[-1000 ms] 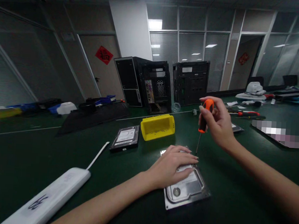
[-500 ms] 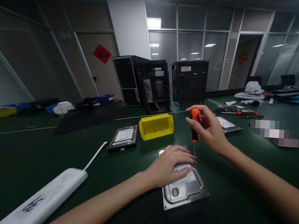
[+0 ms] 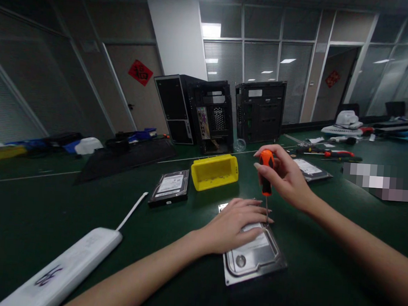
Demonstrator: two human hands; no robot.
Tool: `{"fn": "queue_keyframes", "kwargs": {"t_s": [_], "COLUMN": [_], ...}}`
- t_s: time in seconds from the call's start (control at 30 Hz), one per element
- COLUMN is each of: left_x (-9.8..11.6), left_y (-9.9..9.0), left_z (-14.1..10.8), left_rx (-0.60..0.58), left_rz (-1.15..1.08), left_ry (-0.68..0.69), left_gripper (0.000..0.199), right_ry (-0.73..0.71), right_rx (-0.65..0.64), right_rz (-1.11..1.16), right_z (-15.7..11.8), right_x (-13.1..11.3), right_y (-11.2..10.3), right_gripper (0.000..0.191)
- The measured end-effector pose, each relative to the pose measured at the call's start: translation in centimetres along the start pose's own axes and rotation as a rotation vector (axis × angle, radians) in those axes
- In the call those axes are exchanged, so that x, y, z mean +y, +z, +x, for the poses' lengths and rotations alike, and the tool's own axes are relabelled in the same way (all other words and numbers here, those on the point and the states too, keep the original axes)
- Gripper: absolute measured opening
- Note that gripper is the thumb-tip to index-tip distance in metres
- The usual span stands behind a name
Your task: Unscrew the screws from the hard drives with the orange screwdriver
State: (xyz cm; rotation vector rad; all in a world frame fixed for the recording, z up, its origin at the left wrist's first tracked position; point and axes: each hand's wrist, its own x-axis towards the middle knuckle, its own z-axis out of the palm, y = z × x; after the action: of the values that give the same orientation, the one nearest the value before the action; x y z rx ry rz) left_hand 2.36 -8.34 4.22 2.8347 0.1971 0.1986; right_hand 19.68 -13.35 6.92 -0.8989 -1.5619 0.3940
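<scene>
A silver hard drive (image 3: 255, 257) lies on the green table in front of me, its label partly covered. Across its upper part rests my left hand (image 3: 236, 223), palm down with the fingers stretched out to the drive's right edge. My right hand (image 3: 286, 177) grips an orange and black screwdriver (image 3: 267, 173) by the handle. The screwdriver stands nearly upright, its tip at the drive's right edge beside my left fingertips. Whether the tip sits in a screw is too small to tell.
A yellow bin (image 3: 214, 172) with small bits inside stands beyond the drive. Another hard drive (image 3: 170, 188) lies left of it, a third (image 3: 311, 170) to the right. A white power strip (image 3: 66, 264) lies front left. Computer cases (image 3: 259, 111) stand behind; pliers (image 3: 340, 154) lie at right.
The fingers of my left hand reach slightly further right around the screwdriver's tip. My right hand keeps its grip on the screwdriver. The whole view has shifted a little.
</scene>
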Motion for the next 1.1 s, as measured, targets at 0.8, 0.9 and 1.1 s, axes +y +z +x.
{"fn": "queue_keyframes", "kwargs": {"t_s": [0.8,0.9,1.1], "left_x": [0.1,0.1,0.0], "left_y": [0.1,0.1,0.3], "left_z": [0.0,0.0,0.0], "left_rx": [0.020,0.026,0.031], "left_rz": [-0.020,-0.017,-0.010], "left_ry": [-0.001,-0.002,0.007], "left_gripper": [0.029,0.029,0.029], "right_ry": [0.015,-0.028,-0.027], "right_rx": [-0.070,-0.025,0.034], "right_rz": [0.028,-0.014,0.096], "right_z": [0.4,0.6,1.0], "right_x": [-0.3,-0.3,-0.2], "right_y": [-0.6,-0.9,-1.4], "right_gripper": [0.028,0.030,0.022]}}
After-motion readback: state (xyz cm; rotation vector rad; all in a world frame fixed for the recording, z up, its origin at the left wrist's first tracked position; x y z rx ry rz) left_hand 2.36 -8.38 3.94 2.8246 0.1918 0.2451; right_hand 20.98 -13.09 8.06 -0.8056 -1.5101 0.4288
